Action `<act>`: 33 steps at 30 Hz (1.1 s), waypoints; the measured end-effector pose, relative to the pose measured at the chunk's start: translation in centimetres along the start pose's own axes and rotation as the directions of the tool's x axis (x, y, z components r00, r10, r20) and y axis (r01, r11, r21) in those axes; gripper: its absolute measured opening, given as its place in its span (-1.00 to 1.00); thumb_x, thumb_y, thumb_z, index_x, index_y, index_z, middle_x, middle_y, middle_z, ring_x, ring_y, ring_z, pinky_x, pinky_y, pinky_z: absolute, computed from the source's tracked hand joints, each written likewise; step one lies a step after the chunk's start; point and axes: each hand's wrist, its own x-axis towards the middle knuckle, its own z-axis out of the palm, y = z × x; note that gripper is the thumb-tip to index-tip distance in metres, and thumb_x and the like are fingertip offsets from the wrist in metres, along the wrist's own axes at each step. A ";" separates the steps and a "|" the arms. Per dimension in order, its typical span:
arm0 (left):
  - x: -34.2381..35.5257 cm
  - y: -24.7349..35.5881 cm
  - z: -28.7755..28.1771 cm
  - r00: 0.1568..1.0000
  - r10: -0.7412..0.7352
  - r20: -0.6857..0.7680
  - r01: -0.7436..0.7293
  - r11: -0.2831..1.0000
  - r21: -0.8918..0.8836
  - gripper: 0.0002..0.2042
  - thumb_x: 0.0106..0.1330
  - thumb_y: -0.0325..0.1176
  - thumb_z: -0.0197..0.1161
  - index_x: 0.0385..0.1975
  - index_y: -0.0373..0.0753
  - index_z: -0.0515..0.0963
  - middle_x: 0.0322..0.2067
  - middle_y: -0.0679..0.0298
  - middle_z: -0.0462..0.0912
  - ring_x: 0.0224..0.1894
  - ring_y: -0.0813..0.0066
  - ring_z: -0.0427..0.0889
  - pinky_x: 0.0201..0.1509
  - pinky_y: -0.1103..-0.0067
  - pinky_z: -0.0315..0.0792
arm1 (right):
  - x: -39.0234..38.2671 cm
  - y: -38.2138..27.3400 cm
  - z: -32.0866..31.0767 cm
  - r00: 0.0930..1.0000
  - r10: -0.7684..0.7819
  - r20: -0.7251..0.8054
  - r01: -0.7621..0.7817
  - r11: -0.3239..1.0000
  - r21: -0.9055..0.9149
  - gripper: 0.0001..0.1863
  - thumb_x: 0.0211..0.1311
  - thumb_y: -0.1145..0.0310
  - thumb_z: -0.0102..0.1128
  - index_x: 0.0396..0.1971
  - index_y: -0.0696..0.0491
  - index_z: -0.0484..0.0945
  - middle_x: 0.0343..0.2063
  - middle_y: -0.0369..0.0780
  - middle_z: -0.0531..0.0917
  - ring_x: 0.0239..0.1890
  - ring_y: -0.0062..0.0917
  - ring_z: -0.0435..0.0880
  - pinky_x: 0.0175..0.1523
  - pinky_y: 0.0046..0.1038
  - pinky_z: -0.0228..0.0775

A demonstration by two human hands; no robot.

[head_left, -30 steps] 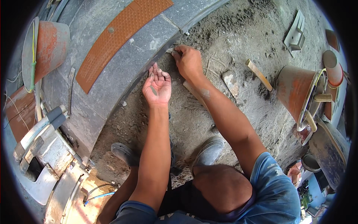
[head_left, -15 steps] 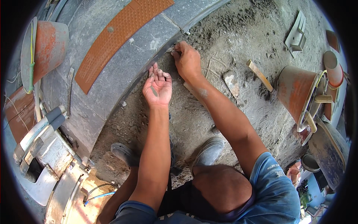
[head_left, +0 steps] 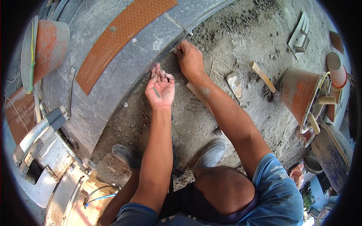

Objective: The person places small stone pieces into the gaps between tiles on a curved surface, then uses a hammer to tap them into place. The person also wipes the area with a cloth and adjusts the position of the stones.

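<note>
My left hand (head_left: 161, 88) is palm up beside the edge of a dark grey stone slab (head_left: 141, 47). Its fingers curl loosely and stand apart, and a grey smear of what looks like mortar lies on the palm. Just to its right, my right hand (head_left: 191, 60) is closed in a pinch, knuckles up, over the gritty grey ground (head_left: 222, 52) by the slab's side face. Whatever its fingertips may hold is hidden. Under the right forearm lies a pale strip (head_left: 194, 90), partly covered. A mortar-caked trowel blade (head_left: 234, 83) rests on the ground further right.
A curved orange-brown textured strip (head_left: 113, 45) lies on the slab. To the right are a wooden handle (head_left: 263, 77), a dirty orange bucket (head_left: 298, 92) and a metal float (head_left: 299, 35). Another bucket (head_left: 52, 47) and metal equipment (head_left: 45, 139) stand left. My shoes (head_left: 212, 152) are below.
My right hand's fingers have shifted very slightly beside the slab's edge. My left hand keeps the same palm-up pose.
</note>
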 end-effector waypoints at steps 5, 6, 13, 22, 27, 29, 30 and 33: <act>0.0 0.0 -0.2 1.000 -0.004 0.003 0.004 1.000 -0.005 -0.59 0.15 -0.54 0.09 0.07 -0.24 0.42 0.03 0.28 0.56 -0.21 0.48 0.53 -0.08 0.43 0.39 | 0.2 0.1 -0.1 1.000 0.014 0.011 -0.014 1.000 0.008 -0.90 0.13 0.46 0.13 -0.34 0.07 0.46 -0.37 -0.01 0.59 -0.24 -0.04 0.57 -0.17 -0.09 0.40; 0.0 0.0 -0.2 1.000 -0.007 0.020 0.007 1.000 -0.005 -0.59 0.15 -0.54 0.09 0.06 -0.24 0.42 0.03 0.28 0.56 -0.20 0.48 0.53 -0.08 0.43 0.38 | 0.3 0.1 -0.2 0.999 0.031 0.019 -0.031 0.999 0.012 -0.89 0.13 0.45 0.15 -0.34 0.07 0.46 -0.35 -0.01 0.58 -0.23 -0.05 0.57 -0.17 -0.10 0.40; 0.2 0.3 -0.4 0.999 0.007 -0.038 -0.008 1.000 -0.006 -0.62 0.15 -0.53 0.10 0.02 -0.24 0.43 0.03 0.28 0.56 -0.21 0.48 0.53 -0.09 0.42 0.39 | -0.1 -1.1 -1.4 0.997 0.067 0.042 -0.063 0.994 -0.091 -0.81 0.09 0.40 0.24 -0.30 0.08 0.49 -0.29 -0.05 0.57 -0.21 -0.09 0.58 -0.12 -0.14 0.43; 0.1 0.1 -0.4 1.000 0.000 -0.005 0.000 1.000 0.003 -0.51 0.12 -0.51 0.10 0.14 -0.23 0.37 0.07 0.30 0.52 -0.23 0.50 0.50 -0.09 0.44 0.38 | -0.3 -0.1 -0.8 0.999 -0.018 0.036 0.027 0.958 -0.287 -0.85 0.12 0.30 0.19 -0.40 0.06 0.60 -0.35 -0.15 0.60 -0.17 -0.23 0.60 -0.11 -0.27 0.46; 0.0 0.2 -0.4 1.000 -0.004 0.023 0.004 1.000 0.000 -0.51 0.13 -0.52 0.09 0.15 -0.24 0.36 0.08 0.29 0.51 -0.23 0.50 0.50 -0.08 0.44 0.38 | -0.1 -0.3 -0.5 0.999 0.024 0.044 -0.011 0.959 -0.284 -0.86 0.15 0.30 0.14 -0.41 0.04 0.60 -0.33 -0.16 0.62 -0.18 -0.27 0.62 -0.12 -0.29 0.46; 0.0 0.2 -0.4 1.000 -0.005 0.028 0.005 1.000 0.002 -0.51 0.13 -0.52 0.09 0.15 -0.24 0.35 0.08 0.29 0.51 -0.23 0.49 0.50 -0.09 0.43 0.38 | 0.0 -0.3 -0.5 0.998 0.038 0.050 -0.022 0.957 -0.288 -0.86 0.16 0.30 0.13 -0.41 0.04 0.59 -0.34 -0.16 0.62 -0.18 -0.27 0.62 -0.12 -0.29 0.46; 0.0 0.2 -0.4 1.000 -0.002 0.018 0.002 1.000 0.000 -0.51 0.13 -0.53 0.08 0.15 -0.24 0.35 0.08 0.29 0.51 -0.23 0.49 0.50 -0.09 0.42 0.39 | 0.1 -0.3 -0.5 0.997 0.050 0.057 -0.032 0.956 -0.291 -0.86 0.16 0.31 0.11 -0.40 0.04 0.59 -0.34 -0.16 0.62 -0.19 -0.28 0.62 -0.13 -0.30 0.47; 0.0 0.1 -0.4 1.000 -0.001 0.006 0.001 1.000 -0.001 -0.51 0.13 -0.54 0.07 0.14 -0.24 0.35 0.08 0.29 0.50 -0.22 0.48 0.50 -0.09 0.41 0.39 | 0.2 -0.5 -0.6 0.997 0.057 0.059 -0.036 0.949 -0.312 -0.87 0.17 0.32 0.11 -0.40 0.03 0.57 -0.35 -0.17 0.63 -0.19 -0.28 0.63 -0.14 -0.30 0.47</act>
